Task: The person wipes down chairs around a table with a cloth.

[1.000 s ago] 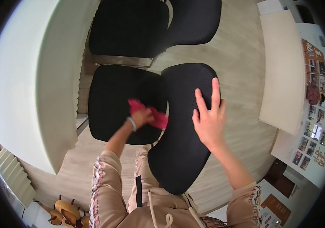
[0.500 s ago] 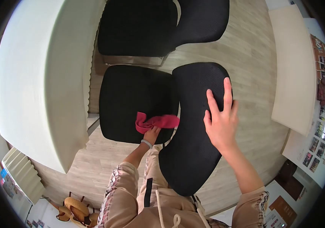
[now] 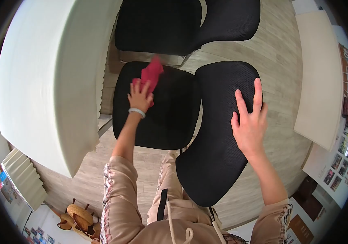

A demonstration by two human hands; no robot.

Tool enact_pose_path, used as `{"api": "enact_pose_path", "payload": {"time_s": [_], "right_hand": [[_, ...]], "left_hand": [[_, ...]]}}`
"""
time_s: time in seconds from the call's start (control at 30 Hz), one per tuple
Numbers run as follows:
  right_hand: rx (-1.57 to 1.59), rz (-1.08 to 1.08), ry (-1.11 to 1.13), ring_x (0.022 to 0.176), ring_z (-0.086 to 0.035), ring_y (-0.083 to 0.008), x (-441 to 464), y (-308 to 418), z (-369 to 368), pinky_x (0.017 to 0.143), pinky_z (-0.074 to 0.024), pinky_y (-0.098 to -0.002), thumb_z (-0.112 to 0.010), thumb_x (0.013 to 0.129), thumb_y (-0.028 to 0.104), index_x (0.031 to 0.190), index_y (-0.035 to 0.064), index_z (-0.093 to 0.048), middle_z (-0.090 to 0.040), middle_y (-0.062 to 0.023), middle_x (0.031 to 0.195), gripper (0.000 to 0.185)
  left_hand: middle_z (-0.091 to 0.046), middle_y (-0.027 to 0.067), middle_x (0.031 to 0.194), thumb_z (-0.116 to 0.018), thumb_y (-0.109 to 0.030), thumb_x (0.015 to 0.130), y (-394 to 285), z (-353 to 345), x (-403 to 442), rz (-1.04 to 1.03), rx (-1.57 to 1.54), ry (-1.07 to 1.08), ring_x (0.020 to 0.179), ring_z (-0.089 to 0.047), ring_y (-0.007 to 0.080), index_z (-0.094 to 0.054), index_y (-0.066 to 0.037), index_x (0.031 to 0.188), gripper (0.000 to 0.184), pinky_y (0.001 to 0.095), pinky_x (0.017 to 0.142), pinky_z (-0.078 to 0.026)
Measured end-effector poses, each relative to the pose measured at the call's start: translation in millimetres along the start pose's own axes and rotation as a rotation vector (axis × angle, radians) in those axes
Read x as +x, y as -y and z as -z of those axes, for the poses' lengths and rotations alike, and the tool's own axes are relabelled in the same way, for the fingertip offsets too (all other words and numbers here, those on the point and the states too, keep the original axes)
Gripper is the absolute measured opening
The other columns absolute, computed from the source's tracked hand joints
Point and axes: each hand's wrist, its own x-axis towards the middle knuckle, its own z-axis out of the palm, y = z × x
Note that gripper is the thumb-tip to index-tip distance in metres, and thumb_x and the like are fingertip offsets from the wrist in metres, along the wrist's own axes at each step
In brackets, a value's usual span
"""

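Observation:
Beneath my left hand (image 3: 140, 99) is a crumpled red cloth (image 3: 153, 74), pressed on the black chair seat (image 3: 164, 112) near its far left part. The fingers lie over the cloth, and its far end is blurred. A pale band circles my left wrist. My right hand (image 3: 250, 126) rests on the black backrest (image 3: 214, 142) of the same chair, at its right edge, with fingers spread and no object in it.
Another black chair (image 3: 157, 26) stands just beyond. A table with a white cloth (image 3: 35, 89) is on the left, and a cream panel (image 3: 319, 81) on the right. Straw hats (image 3: 80, 215) hang at the lower left. Photos (image 3: 337, 162) cover a board at the right.
My left hand has moved away from me and left across the seat with the red cloth. My right hand has stayed on the backrest. The whole view has shifted slightly.

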Motion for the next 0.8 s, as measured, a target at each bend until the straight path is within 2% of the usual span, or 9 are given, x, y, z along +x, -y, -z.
{"api": "enact_pose_path", "payload": {"time_s": [0.07, 0.13, 0.33, 0.37, 0.47, 0.53, 0.6, 0.7, 0.8], "right_hand": [[-0.014, -0.010, 0.015, 0.075, -0.048, -0.0305, 0.2, 0.5, 0.7, 0.058, -0.0481, -0.0336, -0.065, 0.059, 0.005, 0.110, 0.0100, -0.056, -0.022, -0.0150, 0.139, 0.052], [-0.024, -0.010, 0.037, 0.076, -0.048, -0.0308, -0.1, 0.9, 1.8, 0.059, -0.0484, -0.0341, -0.065, 0.060, 0.005, 0.111, 0.0103, -0.056, -0.021, -0.0150, 0.140, 0.052], [-0.013, -0.026, 0.048, 0.080, -0.049, -0.0322, 0.5, 0.8, 2.7, 0.064, -0.0488, -0.0361, -0.065, 0.061, 0.004, 0.112, 0.0114, -0.054, -0.019, -0.0153, 0.140, 0.053], [-0.010, -0.024, 0.051, 0.080, -0.049, -0.0322, 0.6, 1.0, 2.3, 0.064, -0.0488, -0.0361, -0.065, 0.061, 0.004, 0.112, 0.0114, -0.054, -0.019, -0.0153, 0.140, 0.053], [0.008, -0.007, 0.045, 0.081, -0.049, -0.0324, 1.3, 0.9, 4.0, 0.067, -0.0482, -0.0370, -0.065, 0.060, 0.003, 0.112, 0.0110, -0.055, -0.020, -0.0154, 0.140, 0.053], [0.003, -0.007, 0.033, 0.083, -0.048, -0.0328, 4.0, 1.0, 5.7, 0.069, -0.0472, -0.0378, -0.064, 0.060, 0.002, 0.111, 0.0106, -0.055, -0.021, -0.0155, 0.139, 0.052], [-0.004, -0.013, 0.043, 0.085, -0.048, -0.0331, 4.0, 0.7, 5.9, 0.071, -0.0465, -0.0386, -0.064, 0.060, 0.002, 0.111, 0.0107, -0.055, -0.021, -0.0157, 0.139, 0.052], [-0.040, 0.020, 0.023, 0.085, -0.048, -0.0327, 4.9, 0.5, 7.5, 0.072, -0.0465, -0.0389, -0.064, 0.060, 0.002, 0.111, 0.0110, -0.054, -0.022, -0.0165, 0.139, 0.053], [-0.082, 0.035, 0.020, 0.084, -0.048, -0.0318, 4.4, -1.4, 7.5, 0.070, -0.0474, -0.0375, -0.064, 0.060, 0.003, 0.111, 0.0120, -0.055, -0.022, -0.0157, 0.139, 0.053]], "left_hand": [[-0.030, 0.0082, 0.133, -0.060, -0.039, 0.072, -17.4, -20.1, -20.5, -0.029, 0.179, 0.068, 0.119, -0.028, 0.0360, -0.044, -0.029, 0.120, 0.051, 0.0588, 0.085, -0.032], [-0.046, 0.0083, 0.108, -0.059, -0.026, 0.072, -37.7, -43.8, -51.8, -0.010, 0.138, 0.007, 0.094, -0.044, 0.0316, -0.054, -0.023, 0.097, 0.025, 0.0505, 0.074, -0.040], [-0.049, 0.0043, 0.096, -0.049, -0.024, 0.077, -35.7, -84.7, -196.8, -0.796, -0.024, 0.339, 0.087, -0.049, 0.0243, -0.055, -0.024, 0.085, 0.010, 0.0430, 0.068, -0.040], [-0.050, 0.0037, 0.094, -0.047, -0.023, 0.077, -19.2, -83.4, -198.4, -0.817, -0.011, 0.345, 0.086, -0.050, 0.0230, -0.056, -0.025, 0.083, 0.010, 0.0418, 0.067, -0.040], [-0.050, 0.0069, 0.088, -0.053, -0.019, 0.073, 36.8, -29.0, -139.6, -0.487, 0.220, 0.310, 0.082, -0.050, 0.0260, -0.056, -0.019, 0.080, 0.007, 0.0415, 0.065, -0.039], [-0.051, 0.0091, 0.084, -0.057, -0.016, 0.070, 76.1, 2.4, -108.1, -0.141, 0.264, 0.083, 0.079, -0.050, 0.0280, -0.056, -0.016, 0.078, 0.007, 0.0413, 0.063, -0.038], [-0.048, 0.0115, 0.089, -0.056, -0.010, 0.071, 106.9, 10.9, -97.4, 0.171, 0.176, -0.244, 0.083, -0.048, 0.0317, -0.050, -0.014, 0.088, 0.018, 0.0441, 0.066, -0.038], [-0.047, 0.0112, 0.089, -0.056, -0.021, 0.076, 95.1, -11.0, -116.5, 0.396, 0.300, -0.314, 0.083, -0.048, 0.0315, -0.048, -0.012, 0.091, 0.019, 0.0431, 0.068, -0.038], [-0.047, 0.0100, 0.090, -0.055, -0.022, 0.076, 41.9, -46.7, -144.9, 0.413, 0.345, -0.214, 0.085, -0.048, 0.0304, -0.049, -0.014, 0.090, 0.017, 0.0450, 0.069, -0.036]]}}
